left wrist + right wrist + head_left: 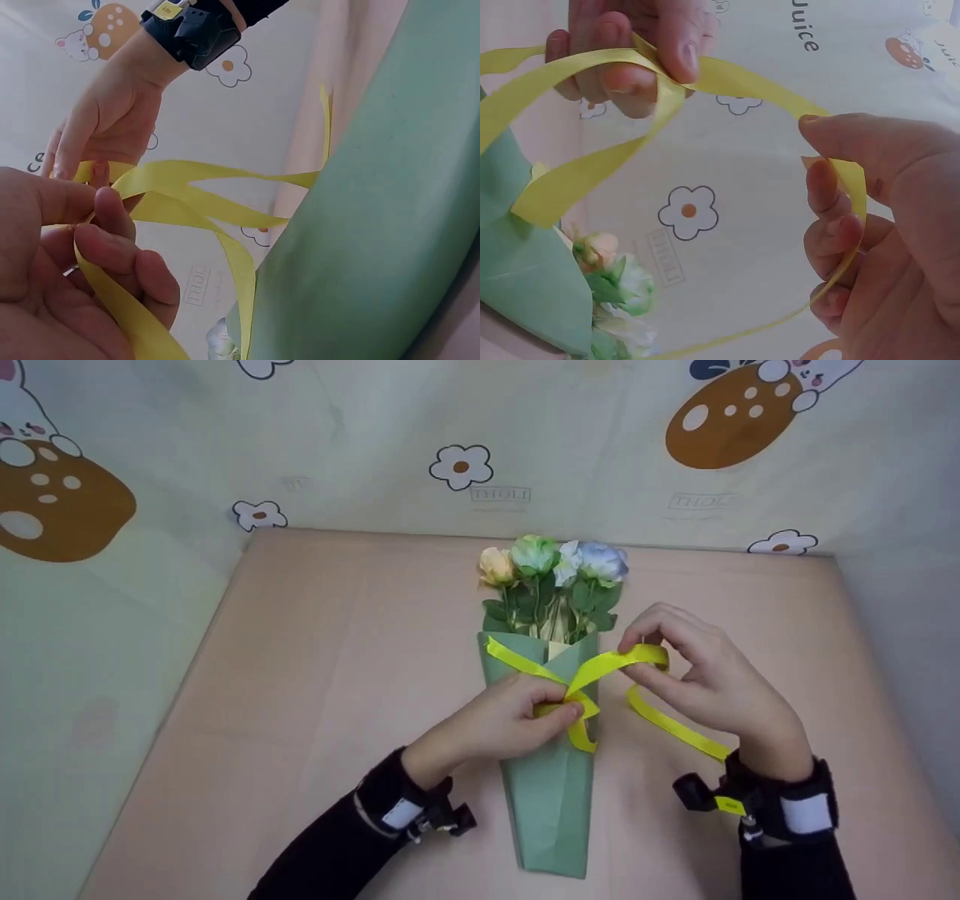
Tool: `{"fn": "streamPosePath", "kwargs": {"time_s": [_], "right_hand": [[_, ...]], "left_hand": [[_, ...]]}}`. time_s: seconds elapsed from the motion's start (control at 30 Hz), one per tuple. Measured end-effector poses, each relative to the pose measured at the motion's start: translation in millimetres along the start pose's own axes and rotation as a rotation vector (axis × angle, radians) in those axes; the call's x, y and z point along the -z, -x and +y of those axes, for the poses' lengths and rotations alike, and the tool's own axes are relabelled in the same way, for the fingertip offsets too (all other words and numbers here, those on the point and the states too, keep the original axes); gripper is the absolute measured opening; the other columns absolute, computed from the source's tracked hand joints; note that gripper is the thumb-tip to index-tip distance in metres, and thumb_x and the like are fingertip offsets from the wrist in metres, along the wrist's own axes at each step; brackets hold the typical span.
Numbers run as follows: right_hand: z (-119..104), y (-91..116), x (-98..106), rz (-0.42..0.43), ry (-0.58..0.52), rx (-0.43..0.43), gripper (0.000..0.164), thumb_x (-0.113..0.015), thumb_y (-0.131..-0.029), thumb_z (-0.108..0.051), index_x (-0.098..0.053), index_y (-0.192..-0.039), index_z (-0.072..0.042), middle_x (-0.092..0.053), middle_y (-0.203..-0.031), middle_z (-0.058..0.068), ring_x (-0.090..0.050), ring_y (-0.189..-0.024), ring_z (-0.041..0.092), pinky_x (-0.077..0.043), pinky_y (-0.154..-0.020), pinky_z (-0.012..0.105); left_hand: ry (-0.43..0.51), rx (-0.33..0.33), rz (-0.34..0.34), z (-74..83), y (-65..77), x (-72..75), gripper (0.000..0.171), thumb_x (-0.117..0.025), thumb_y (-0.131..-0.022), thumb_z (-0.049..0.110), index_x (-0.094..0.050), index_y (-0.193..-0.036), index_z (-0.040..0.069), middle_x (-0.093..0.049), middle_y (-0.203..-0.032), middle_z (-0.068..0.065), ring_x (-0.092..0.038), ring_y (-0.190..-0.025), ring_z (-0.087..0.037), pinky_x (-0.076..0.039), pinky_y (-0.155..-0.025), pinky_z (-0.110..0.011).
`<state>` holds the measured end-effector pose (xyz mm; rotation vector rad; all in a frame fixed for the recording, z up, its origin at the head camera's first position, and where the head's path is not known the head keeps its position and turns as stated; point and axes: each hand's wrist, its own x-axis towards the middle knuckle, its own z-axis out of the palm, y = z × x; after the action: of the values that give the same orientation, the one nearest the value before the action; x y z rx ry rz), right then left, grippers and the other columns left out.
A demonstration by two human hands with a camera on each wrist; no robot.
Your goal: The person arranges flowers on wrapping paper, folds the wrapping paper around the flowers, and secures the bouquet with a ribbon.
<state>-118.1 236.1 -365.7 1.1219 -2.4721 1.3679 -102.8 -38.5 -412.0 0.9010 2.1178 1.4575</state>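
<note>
A bouquet of artificial flowers (535, 556) in green wrapping paper (551, 810) lies on the table, blooms toward the back. Over the middle of the wrap, my left hand (517, 716) pinches a yellow ribbon (517, 658) between thumb and fingers where its strands cross. To the right of the bouquet, my right hand (701, 679) holds another stretch of that ribbon, bent over the fingers, as the right wrist view shows. Between the two hands the ribbon (761, 88) runs as a raised strip. One loose tail hangs below the right hand toward the wrist.
The table (300, 660) has a pinkish-tan cover. Behind it and along the sides hangs a pale cloth (360, 450) printed with flowers and cartoon figures. Black straps with small cameras (784, 802) sit on both wrists.
</note>
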Motion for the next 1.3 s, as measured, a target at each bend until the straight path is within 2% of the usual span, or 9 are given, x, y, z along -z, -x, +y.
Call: {"fn": "streamPosePath", "kwargs": {"time_s": [0.1, 0.23, 0.33, 0.43, 0.63, 0.77, 0.9, 1.07, 1.3], "right_hand": [[4.4, -1.8, -2.8, 0.151, 0.021, -0.050, 0.023, -0.076, -0.092, 0.014, -0.068, -0.108, -0.001, -0.066, -0.105, 0.005, -0.056, -0.095, 0.018, -0.041, -0.080, 0.027], [14.2, -9.4, -20.1, 0.352, 0.173, -0.273, 0.014, -0.074, -0.095, 0.004, -0.071, -0.108, -0.002, -0.065, -0.115, 0.011, -0.056, -0.107, 0.024, -0.037, -0.083, 0.036], [21.9, -12.3, -31.7, 0.367, 0.254, -0.457, 0.018, -0.072, -0.095, -0.002, -0.069, -0.113, -0.002, -0.060, -0.121, 0.018, -0.055, -0.113, 0.034, -0.040, -0.090, 0.044], [25.3, -11.3, -33.7, 0.284, 0.279, -0.532, 0.017, -0.072, -0.093, -0.002, -0.065, -0.109, -0.001, -0.059, -0.111, 0.019, -0.056, -0.103, 0.037, -0.043, -0.089, 0.044], [26.0, -7.1, -24.5, -0.031, 0.054, -0.423, 0.008, -0.074, -0.100, -0.005, -0.070, -0.105, -0.008, -0.070, -0.098, 0.002, -0.063, -0.089, 0.022, -0.046, -0.070, 0.028], [30.1, -7.0, -24.5, -0.221, -0.132, -0.329, 0.012, -0.065, -0.111, -0.010, -0.075, -0.117, -0.010, -0.075, -0.112, 0.000, -0.068, -0.101, 0.022, -0.053, -0.079, 0.030], [34.8, -7.4, -26.9, -0.336, -0.219, -0.298, 0.023, -0.054, -0.116, -0.010, -0.077, -0.120, -0.008, -0.075, -0.115, 0.003, -0.068, -0.106, 0.020, -0.056, -0.093, 0.029], [36.8, -7.1, -28.0, -0.356, -0.233, -0.254, 0.029, -0.050, -0.117, -0.009, -0.077, -0.106, -0.006, -0.064, -0.101, 0.005, -0.058, -0.094, 0.020, -0.047, -0.083, 0.028], [30.0, -7.5, -26.3, -0.192, -0.295, -0.300, 0.019, -0.055, -0.115, -0.008, -0.069, -0.104, -0.004, -0.064, -0.100, 0.007, -0.058, -0.092, 0.024, -0.049, -0.080, 0.028]], "left_hand": [[-0.014, -0.074, -0.106, -1.7, -1.6, -0.5, 0.025, -0.064, -0.112, 0.020, -0.078, -0.100, 0.004, -0.052, -0.069, 0.010, -0.046, -0.058, -0.005, -0.036, -0.055, -0.021], [-0.038, -0.157, -0.208, -3.9, -2.0, -0.5, 0.028, -0.060, -0.114, 0.020, -0.079, -0.102, 0.003, -0.054, -0.078, 0.007, -0.049, -0.068, -0.005, -0.039, -0.064, -0.021], [-0.048, -0.170, -0.217, -4.8, -1.4, 0.3, 0.032, -0.055, -0.116, 0.021, -0.080, -0.107, 0.004, -0.054, -0.080, 0.006, -0.048, -0.072, -0.004, -0.041, -0.068, -0.022], [-0.044, -0.161, -0.165, -4.9, -1.2, 1.7, 0.032, -0.054, -0.117, 0.021, -0.081, -0.110, 0.004, -0.057, -0.081, 0.004, -0.048, -0.072, -0.003, -0.041, -0.070, -0.022], [0.027, -0.077, -0.022, -2.3, -1.0, 6.0, 0.028, -0.060, -0.114, 0.019, -0.078, -0.102, 0.001, -0.073, -0.085, -0.012, -0.047, -0.064, -0.004, -0.039, -0.061, -0.023], [0.034, -0.024, 0.069, 1.8, 2.6, 9.8, 0.022, -0.065, -0.112, 0.019, -0.078, -0.101, 0.006, -0.078, -0.088, -0.005, -0.053, -0.065, -0.006, -0.041, -0.059, -0.022], [-0.018, -0.013, 0.161, 5.7, 5.8, 13.2, 0.017, -0.069, -0.110, 0.019, -0.079, -0.102, 0.007, -0.079, -0.086, 0.002, -0.055, -0.063, -0.007, -0.042, -0.056, -0.023], [-0.098, -0.047, 0.212, 7.6, 6.9, 14.9, 0.019, -0.067, -0.111, 0.017, -0.079, -0.102, 0.006, -0.079, -0.084, 0.000, -0.054, -0.059, -0.007, -0.041, -0.053, -0.022], [-0.145, -0.066, 0.277, 6.0, 4.9, 14.8, 0.026, -0.065, -0.112, 0.020, -0.079, -0.094, 0.007, -0.073, -0.080, 0.000, -0.058, -0.061, -0.016, -0.046, -0.055, -0.023]]}}
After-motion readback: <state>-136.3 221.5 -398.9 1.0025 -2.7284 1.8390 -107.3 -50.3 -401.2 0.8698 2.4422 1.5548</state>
